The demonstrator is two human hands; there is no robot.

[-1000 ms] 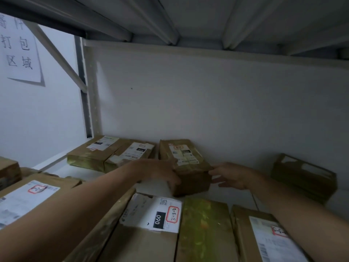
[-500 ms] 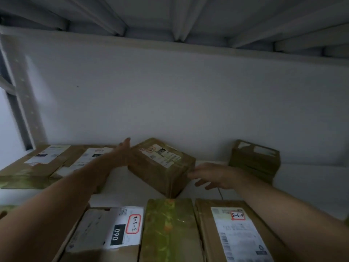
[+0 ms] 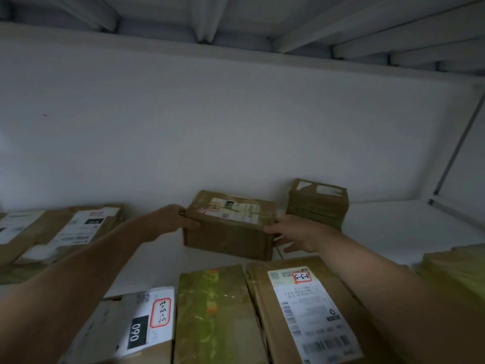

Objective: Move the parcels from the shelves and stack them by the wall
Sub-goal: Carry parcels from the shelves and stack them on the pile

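Cardboard parcel (image 3: pixel 231 224) between outstretched left hand (image 3: pixel 176 221), right hand (image 3: pixel 296 232).

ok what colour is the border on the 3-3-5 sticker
Red, around the white 3-3-5 sticker, seen best in the head view.

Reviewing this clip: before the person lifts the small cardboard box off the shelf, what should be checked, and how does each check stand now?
1. Left hand grips the cardboard box at its left end: ok.
2. Right hand on its right end, fingers spread, not wrapped: not ok.
3. Box apart from the taped box behind it: ok.
4. Parcel labelled 3-3-5 lies flat, low in the pull path: ok.
5. Headroom under the upper shelf: ok.
6. Box weight: cannot tell.
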